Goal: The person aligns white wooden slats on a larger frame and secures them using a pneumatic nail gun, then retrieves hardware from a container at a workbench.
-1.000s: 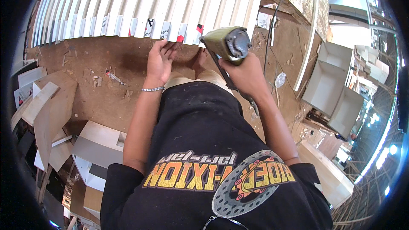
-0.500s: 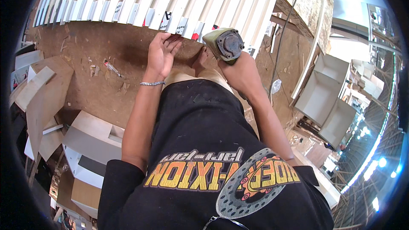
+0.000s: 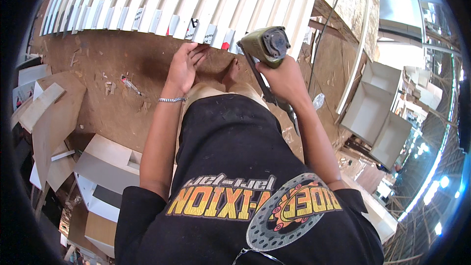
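My right hand (image 3: 285, 79) is closed round the grip of a green pneumatic nail gun (image 3: 261, 46). Its dark cap faces up, and a long dark magazine slants down beside my wrist. Below the nail gun, a hose trails along my forearm. Ahead lies a broad slatted panel (image 3: 162, 2) of pale parallel strips, with printed white and red wrapping showing near its front edge. My left hand (image 3: 184, 68), wrist in a chain bracelet, is held palm inward with fingers apart under that edge. The fingertips are at the edge; whether they touch it I cannot tell.
My bare foot (image 3: 230, 74) stands on the brown floor (image 3: 98, 68), among wood scraps and a small tube (image 3: 130, 85). Cabinet parts (image 3: 105, 159) and boards (image 3: 54, 103) crowd the left. At right are a worn wooden bench (image 3: 346, 10), a dark cable (image 3: 329, 17) and open box carcasses (image 3: 369, 100).
The nail gun has swung a little to the right and turned, so its magazine now shows below it. My left hand has stayed by the panel's edge, a touch lower in view.
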`<state>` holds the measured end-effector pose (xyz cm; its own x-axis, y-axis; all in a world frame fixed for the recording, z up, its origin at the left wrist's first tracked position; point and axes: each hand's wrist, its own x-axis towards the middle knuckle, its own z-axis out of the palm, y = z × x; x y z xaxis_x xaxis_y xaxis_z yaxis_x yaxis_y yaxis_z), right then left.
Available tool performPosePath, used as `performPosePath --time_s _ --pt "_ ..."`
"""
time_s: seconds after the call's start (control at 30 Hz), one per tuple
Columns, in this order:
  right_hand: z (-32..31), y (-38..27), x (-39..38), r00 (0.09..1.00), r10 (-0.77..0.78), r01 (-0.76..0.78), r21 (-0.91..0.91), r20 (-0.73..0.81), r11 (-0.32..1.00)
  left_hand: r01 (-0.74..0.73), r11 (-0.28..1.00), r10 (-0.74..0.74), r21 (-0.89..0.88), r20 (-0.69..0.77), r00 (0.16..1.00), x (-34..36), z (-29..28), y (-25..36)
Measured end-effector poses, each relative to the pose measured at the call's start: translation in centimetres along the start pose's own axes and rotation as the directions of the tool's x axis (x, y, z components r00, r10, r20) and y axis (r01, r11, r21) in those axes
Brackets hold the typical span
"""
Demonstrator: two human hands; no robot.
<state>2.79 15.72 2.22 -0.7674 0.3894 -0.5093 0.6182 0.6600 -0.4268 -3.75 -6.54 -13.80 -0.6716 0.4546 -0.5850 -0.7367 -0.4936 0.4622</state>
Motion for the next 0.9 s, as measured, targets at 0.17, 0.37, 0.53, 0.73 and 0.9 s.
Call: performPosePath --time_s 0.17,0.37,0.53,0.73,0.9 --pt "-0.5 -3.2 -0.9 0.997 0.047 -0.053 0.109 0.059 0.993 0.000 1.000 0.000 -0.015 -0.035 0.999 0.0 -0.5 -0.3" --pt "2.0 -3.2 1.0 0.995 -0.040 0.042 -0.022 0.094 0.999 -0.204 0.972 0.178 -0.116 -0.199 0.964 -0.3 -2.1 0.1" --pt "1.9 -4.4 0.9 0.990 0.034 -0.028 -0.049 0.137 0.998 -0.183 0.978 0.172 -0.099 -0.115 0.978 -0.7 -2.7 1.6" --pt "1.7 -4.7 1.0 0.995 0.031 -0.027 -0.042 0.098 0.999 -0.143 0.989 0.139 -0.035 -0.106 0.985 -0.5 -3.4 2.1" --pt "2.1 -4.6 0.6 0.999 -0.039 0.039 -0.018 0.037 0.999 -0.125 0.992 0.122 -0.026 -0.079 0.989 -0.4 -3.8 2.2"
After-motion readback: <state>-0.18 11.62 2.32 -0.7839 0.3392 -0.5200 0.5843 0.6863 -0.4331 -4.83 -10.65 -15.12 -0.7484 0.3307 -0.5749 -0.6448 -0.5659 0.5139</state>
